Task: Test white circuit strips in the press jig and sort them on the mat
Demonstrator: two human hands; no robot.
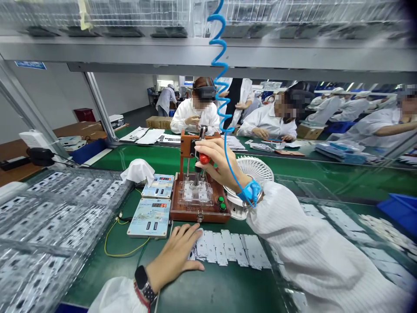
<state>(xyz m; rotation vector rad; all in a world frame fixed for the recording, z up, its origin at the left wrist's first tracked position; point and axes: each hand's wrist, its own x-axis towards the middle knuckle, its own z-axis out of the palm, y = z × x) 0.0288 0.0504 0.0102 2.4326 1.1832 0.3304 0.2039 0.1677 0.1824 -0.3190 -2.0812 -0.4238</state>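
My right hand (pixel 217 163) is closed round the red-knobbed lever (pixel 202 159) of a brown press fixture (pixel 199 191) on the green mat. A blue wrist strap (pixel 250 191) with a coiled blue cord (pixel 221 74) is on that wrist. Under the lever sits a clear plate (pixel 195 191) with small parts. My left hand (pixel 177 252) lies flat, fingers stretched out, on the left end of a row of several small white boards (pixel 231 250) in front of the fixture. A dark watch is on that wrist.
Two meter boxes (pixel 150 217) with red digits stand left of the fixture, a yellow wire beside them. Clear trays of parts (pixel 48 226) fill the left; more trays right (pixel 342 230). A white fan (pixel 252 171) sits behind. Several white-coated people work across the green belt (pixel 146 158).
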